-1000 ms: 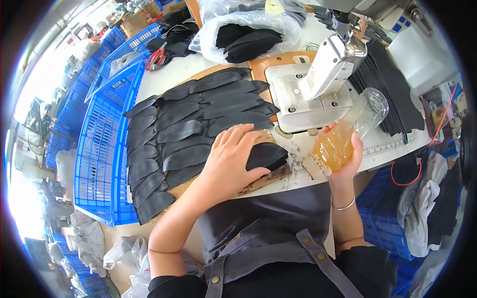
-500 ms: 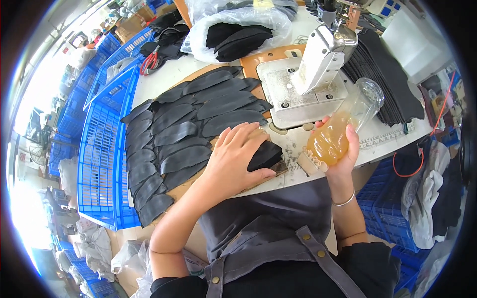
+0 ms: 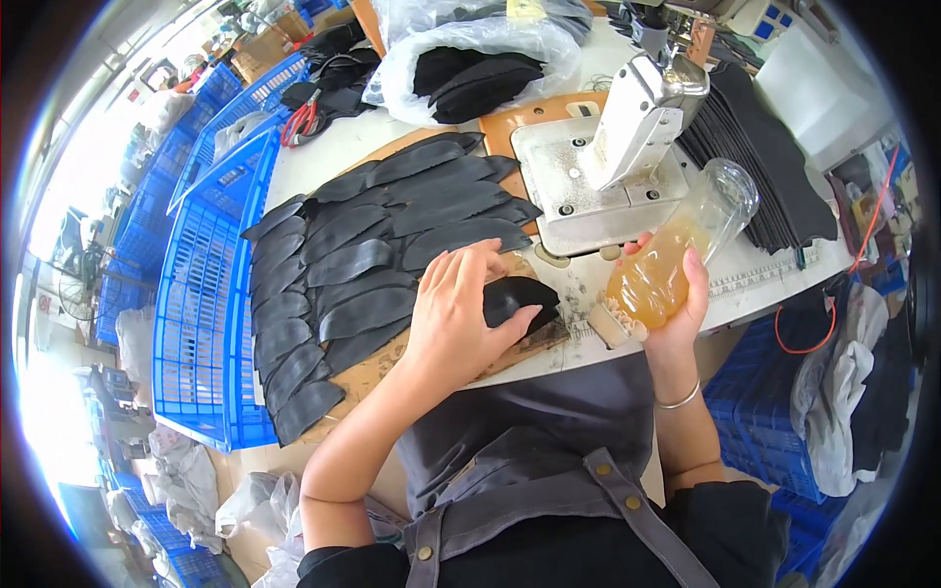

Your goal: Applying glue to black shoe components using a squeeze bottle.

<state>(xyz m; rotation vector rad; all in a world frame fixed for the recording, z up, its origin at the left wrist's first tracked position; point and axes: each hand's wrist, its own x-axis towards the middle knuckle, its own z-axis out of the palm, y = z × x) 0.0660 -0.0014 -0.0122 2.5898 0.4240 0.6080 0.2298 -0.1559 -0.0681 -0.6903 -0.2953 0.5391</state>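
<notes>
black, leathery-looking stuff everywhere: the loose curved black piece (image 3: 518, 296) sat at the near right corner of the tan board (image 3: 368, 374), right of the overlapping rows of black pieces (image 3: 343, 260). the left hand (image 3: 443, 306) arched over it, thumb and index finger spread apart with the thumb against its near edge. couldn't tell if it was pinching, or if that was one layer or a small stack. i'd guess light, bendy and a bit slick, so best taken by the edges.

the right hand (image 3: 679, 321) had its fingers wrapped around a clear bottle (image 3: 649, 282) of amber liquid, tilted, with the pale toothed tip (image 3: 616, 323) low over the white surface (image 3: 740, 309), near side of the machine (image 3: 639, 127). looked soft-walled and fairly weighty at the full end, so a loose hold round the belly seemed right; a hard squeeze might've pushed too much out.
</notes>
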